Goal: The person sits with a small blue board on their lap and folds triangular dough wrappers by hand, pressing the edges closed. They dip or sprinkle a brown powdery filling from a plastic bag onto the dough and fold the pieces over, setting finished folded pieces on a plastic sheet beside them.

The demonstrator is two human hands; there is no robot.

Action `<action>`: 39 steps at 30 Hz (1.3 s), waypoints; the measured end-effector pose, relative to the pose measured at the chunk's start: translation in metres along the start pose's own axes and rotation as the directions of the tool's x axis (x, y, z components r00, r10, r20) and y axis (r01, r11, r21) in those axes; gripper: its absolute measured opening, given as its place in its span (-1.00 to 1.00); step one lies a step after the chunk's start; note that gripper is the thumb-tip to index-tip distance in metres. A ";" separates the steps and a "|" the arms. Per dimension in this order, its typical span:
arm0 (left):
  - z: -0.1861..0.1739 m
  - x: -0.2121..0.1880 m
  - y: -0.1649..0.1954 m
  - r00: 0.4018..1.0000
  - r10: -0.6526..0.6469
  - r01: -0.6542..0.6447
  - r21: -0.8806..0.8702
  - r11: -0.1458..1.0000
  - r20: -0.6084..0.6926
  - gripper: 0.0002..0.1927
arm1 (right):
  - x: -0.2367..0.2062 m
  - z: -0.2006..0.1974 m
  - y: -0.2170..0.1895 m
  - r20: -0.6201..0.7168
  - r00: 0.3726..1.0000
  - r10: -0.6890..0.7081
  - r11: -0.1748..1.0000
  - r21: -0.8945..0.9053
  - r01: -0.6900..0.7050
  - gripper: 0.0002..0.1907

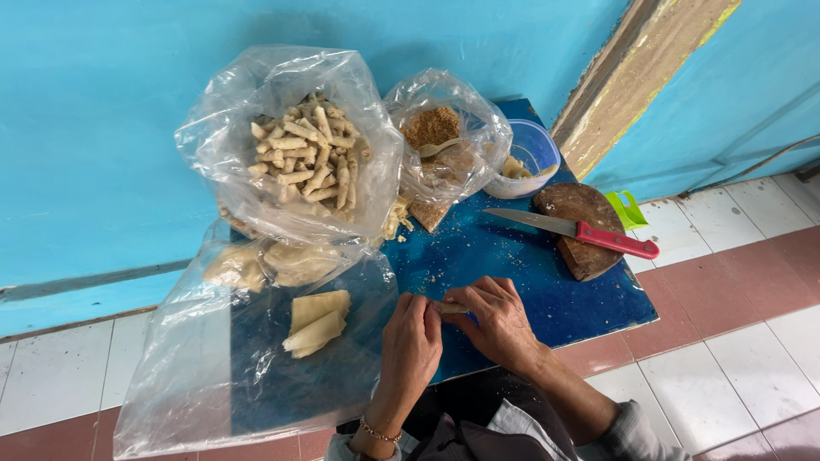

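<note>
A person sits at a low blue table (512,265) set against a turquoise wall, seen from above. Both hands meet at the table's near edge, at about six o'clock. The left hand (412,341) and the right hand (500,324) pinch the two ends of a small pale roll (453,308) between fingertips, holding it just above the tabletop, seemingly so it can be rolled tight.

At eleven o'clock stands a clear plastic bag (290,145), its mouth folded open, heaped with finished beige rolls of the same kind. At twelve o'clock a smaller clear bag (448,137) holds brown crumbly filling with a spoon resting in it. Just right of it sits a blue-rimmed plastic tub (531,154) — what it holds is hard to make out.

At eight o'clock a flattened plastic sheet (248,367) lies across the table, with folded cream wrappers (316,323) on it, near the left hand.

At two o'clock a red-handled knife (581,232) rests across a dark round wooden board (585,226), blade pointing left — parked away from the hands. No labels or signs are visible.
</note>
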State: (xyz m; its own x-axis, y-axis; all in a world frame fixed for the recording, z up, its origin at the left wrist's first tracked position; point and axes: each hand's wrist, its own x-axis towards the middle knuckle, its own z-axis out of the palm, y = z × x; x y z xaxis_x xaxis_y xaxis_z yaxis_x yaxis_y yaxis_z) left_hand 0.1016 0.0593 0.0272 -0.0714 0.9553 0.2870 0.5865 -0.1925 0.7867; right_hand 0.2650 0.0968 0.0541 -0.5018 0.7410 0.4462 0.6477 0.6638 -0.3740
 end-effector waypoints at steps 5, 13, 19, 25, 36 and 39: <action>-0.041 -0.034 0.001 0.984 0.003 -0.012 -0.053 0.999 -0.178 -0.80 | 0.028 -0.032 -0.022 -0.009 0.962 -0.272 0.958 0.092 0.272 -0.74; -0.129 -0.044 -0.039 0.933 0.188 0.062 0.652 0.756 -0.307 -0.72 | 0.213 -0.008 -0.045 -0.226 0.851 -0.474 0.870 -0.271 0.413 -0.41; -0.136 -0.031 -0.046 0.935 0.113 0.056 0.454 0.889 -0.335 -0.91 | 0.174 0.009 -0.067 -0.086 0.950 -0.300 0.945 0.105 0.308 -0.69; -0.114 -0.033 -0.047 0.938 -0.292 0.258 -0.186 0.948 -0.185 -0.83 | 0.065 0.018 -0.057 0.259 0.935 -0.243 0.780 0.626 0.030 -0.31; -0.024 -0.032 -0.027 0.920 -0.200 0.370 -0.582 0.724 0.336 -0.69 | -0.023 0.009 0.020 0.242 0.968 0.071 0.609 0.758 -0.235 -0.82; -0.009 -0.030 -0.009 0.951 -0.143 0.257 -0.448 0.856 0.274 -0.71 | -0.028 0.003 0.030 0.341 0.913 0.223 0.619 0.674 -0.403 -0.84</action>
State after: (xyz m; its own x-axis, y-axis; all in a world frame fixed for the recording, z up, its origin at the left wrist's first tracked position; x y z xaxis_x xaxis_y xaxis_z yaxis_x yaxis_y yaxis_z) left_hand 0.0908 0.0307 0.0163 0.0692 0.9975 0.0113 0.1224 -0.0197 0.9923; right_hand 0.2967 0.0964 0.0279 -0.5096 0.8591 0.0468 0.2169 0.1809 -0.9593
